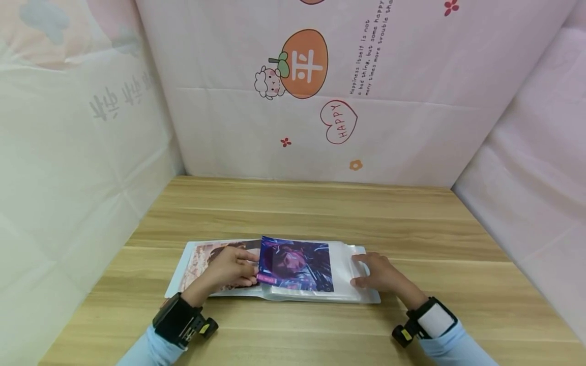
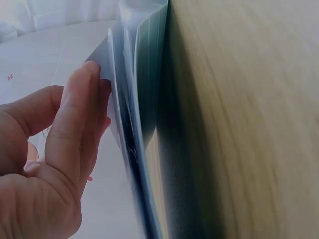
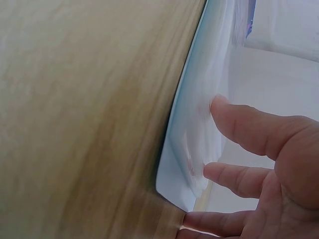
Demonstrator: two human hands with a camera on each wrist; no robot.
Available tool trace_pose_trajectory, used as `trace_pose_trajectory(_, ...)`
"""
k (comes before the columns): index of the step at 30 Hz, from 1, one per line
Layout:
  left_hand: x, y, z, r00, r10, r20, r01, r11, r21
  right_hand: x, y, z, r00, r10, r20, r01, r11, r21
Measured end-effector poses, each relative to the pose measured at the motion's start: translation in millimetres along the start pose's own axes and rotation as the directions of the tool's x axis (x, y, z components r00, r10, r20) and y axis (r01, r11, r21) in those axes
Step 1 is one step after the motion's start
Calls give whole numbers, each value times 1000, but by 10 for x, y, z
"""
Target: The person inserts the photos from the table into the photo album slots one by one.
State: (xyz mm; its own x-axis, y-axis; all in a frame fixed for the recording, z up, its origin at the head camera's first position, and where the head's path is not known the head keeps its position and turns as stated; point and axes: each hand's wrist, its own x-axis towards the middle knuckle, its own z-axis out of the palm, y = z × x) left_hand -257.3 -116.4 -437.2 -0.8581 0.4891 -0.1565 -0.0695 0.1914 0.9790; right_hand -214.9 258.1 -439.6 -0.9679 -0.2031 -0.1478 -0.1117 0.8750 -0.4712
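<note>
A photo album (image 1: 343, 264) with clear sleeves lies open on the wooden table. A purple-blue photo (image 1: 302, 267) lies over its right-hand page, its left part standing a little proud. My left hand (image 1: 233, 267) pinches the photo's left edge near the album's middle fold; in the left wrist view, the fingers (image 2: 75, 104) are close beside the stacked sleeves (image 2: 127, 89). Another photo (image 1: 197, 264), pinkish with dark hair, fills the left page, partly hidden under that hand. At the album's right end, my right hand (image 1: 377, 272) rests thumb and fingertips on the sleeve edges (image 3: 199, 134), digits spread.
The wooden table (image 1: 311, 208) stretches behind and to both sides of the album. A white printed cloth (image 1: 229, 132) hangs at the back, with more cloth along the left and right sides. Both wrists wear black camera straps (image 1: 176, 317).
</note>
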Motion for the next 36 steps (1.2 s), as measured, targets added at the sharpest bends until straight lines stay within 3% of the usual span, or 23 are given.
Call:
trace_pose_trajectory(13,74,-8,59,999,-12,41,13,999,-30,17,11,16,1000,12,-7,-13,1000,-15)
trace_pose_trajectory(27,138,-22,131,994,44,103,-45,999,11,8,17,14,1000,0,-12,0,1000,-12)
trace_pose_trajectory(36,186,-54,166,993,38,109,-43,998,45,13,11,4,1000,-3,-4,3,1000,-25)
